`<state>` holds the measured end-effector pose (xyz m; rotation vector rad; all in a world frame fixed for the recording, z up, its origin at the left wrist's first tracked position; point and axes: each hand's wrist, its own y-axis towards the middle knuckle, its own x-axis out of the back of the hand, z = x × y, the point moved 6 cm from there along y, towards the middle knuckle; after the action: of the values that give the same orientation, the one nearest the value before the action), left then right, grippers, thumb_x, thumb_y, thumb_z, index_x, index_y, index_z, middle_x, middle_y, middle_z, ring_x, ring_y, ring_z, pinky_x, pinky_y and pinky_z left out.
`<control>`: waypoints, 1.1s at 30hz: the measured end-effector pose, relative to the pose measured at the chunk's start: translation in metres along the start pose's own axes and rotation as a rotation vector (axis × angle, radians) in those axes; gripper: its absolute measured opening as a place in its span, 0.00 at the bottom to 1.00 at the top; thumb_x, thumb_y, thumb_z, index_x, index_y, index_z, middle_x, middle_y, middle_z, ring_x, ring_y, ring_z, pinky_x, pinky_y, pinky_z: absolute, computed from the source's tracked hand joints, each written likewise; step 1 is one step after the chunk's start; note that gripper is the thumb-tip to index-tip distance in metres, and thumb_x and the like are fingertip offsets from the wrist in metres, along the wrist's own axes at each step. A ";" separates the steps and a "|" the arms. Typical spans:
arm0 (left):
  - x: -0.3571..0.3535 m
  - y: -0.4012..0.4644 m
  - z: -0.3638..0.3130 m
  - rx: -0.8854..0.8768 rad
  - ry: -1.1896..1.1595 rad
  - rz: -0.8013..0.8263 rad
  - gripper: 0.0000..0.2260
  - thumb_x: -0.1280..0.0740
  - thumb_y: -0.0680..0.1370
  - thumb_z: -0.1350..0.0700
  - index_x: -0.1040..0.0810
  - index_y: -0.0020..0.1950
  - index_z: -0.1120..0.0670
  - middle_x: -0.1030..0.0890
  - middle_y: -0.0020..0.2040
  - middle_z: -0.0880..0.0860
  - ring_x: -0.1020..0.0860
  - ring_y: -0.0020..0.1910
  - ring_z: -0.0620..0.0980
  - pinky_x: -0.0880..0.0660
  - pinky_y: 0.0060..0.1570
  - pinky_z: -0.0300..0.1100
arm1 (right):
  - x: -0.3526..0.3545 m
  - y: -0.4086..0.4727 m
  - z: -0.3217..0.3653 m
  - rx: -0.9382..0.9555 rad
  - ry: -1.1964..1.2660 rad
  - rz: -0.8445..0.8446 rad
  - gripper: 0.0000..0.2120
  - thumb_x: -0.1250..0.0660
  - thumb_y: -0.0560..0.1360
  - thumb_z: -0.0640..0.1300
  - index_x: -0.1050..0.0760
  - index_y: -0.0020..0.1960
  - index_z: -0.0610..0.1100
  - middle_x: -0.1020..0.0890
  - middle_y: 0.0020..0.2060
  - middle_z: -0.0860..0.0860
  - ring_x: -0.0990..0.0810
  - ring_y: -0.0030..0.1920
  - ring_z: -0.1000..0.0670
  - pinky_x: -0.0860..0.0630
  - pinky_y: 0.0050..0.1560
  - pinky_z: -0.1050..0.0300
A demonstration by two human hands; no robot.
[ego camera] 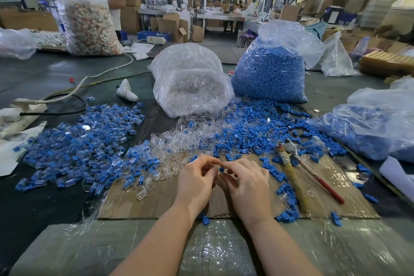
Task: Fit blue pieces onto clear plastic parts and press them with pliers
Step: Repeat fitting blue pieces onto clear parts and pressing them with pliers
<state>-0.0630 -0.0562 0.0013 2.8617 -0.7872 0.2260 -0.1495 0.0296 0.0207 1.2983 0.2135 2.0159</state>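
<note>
Head view, from the biggest things down: the dark surface [44, 78] fills most of the frame, and on it at upper centre lies the bag of clear plastic parts [190, 83], with the fuller bag of blue pieces [268, 71] just to its right. Both have spilled toward me. A heap of fitted blue-and-clear assemblies [78, 148] spreads across the left middle, loose clear parts [174, 141] sit in the centre, and loose blue pieces [253, 130] lie right of centre. Under my hands is a flat cardboard sheet [156, 199], and on its right part lie the pliers [291, 159], untouched, with one red handle pointing to the lower right.

At lower centre my left hand [197, 184] and right hand [248, 186] meet fingertip to fingertip, both curled. My right hand pinches a small blue piece [221, 170]. My left hand seems to pinch a clear part against it, though I cannot make that part out.

The risks, as I judge them: the blue piece going on crooked, so the pliers would jam or crack it; the tiny piece slipping and vanishing into the identical litter below; and my right forearm sweeping loose pieces off the cardboard when I reach for the pliers.
</note>
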 end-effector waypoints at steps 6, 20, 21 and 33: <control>0.001 0.000 -0.002 -0.016 0.031 -0.017 0.07 0.33 0.75 0.64 0.19 0.45 0.53 0.18 0.39 0.51 0.20 0.39 0.43 0.23 0.40 0.33 | 0.001 0.000 0.000 0.007 0.001 -0.020 0.11 0.31 0.72 0.53 0.19 0.51 0.50 0.21 0.41 0.57 0.25 0.45 0.53 0.39 0.49 0.56; 0.002 -0.002 -0.002 0.049 -0.045 -0.016 0.05 0.32 0.75 0.65 0.20 0.46 0.56 0.18 0.40 0.56 0.19 0.36 0.44 0.21 0.40 0.35 | 0.027 0.006 -0.031 -0.227 -0.248 -0.084 0.16 0.35 0.76 0.49 0.27 0.63 0.49 0.26 0.58 0.51 0.31 0.59 0.51 0.43 0.57 0.57; 0.003 -0.002 -0.002 0.055 -0.053 -0.014 0.05 0.33 0.75 0.65 0.20 0.46 0.56 0.18 0.40 0.56 0.19 0.38 0.47 0.21 0.41 0.36 | 0.035 0.005 -0.043 -0.306 -0.320 -0.074 0.17 0.38 0.77 0.51 0.29 0.64 0.49 0.28 0.61 0.50 0.32 0.61 0.50 0.42 0.60 0.54; 0.003 -0.001 -0.005 0.045 -0.038 -0.011 0.07 0.33 0.75 0.65 0.21 0.44 0.53 0.18 0.39 0.54 0.21 0.35 0.42 0.22 0.38 0.34 | 0.067 -0.005 -0.123 -0.833 -0.536 0.347 0.37 0.42 0.73 0.65 0.46 0.74 0.46 0.41 0.73 0.44 0.40 0.71 0.41 0.42 0.66 0.38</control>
<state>-0.0605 -0.0556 0.0067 2.9203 -0.7834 0.1908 -0.2672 0.1045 0.0076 1.2796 -1.0470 1.6173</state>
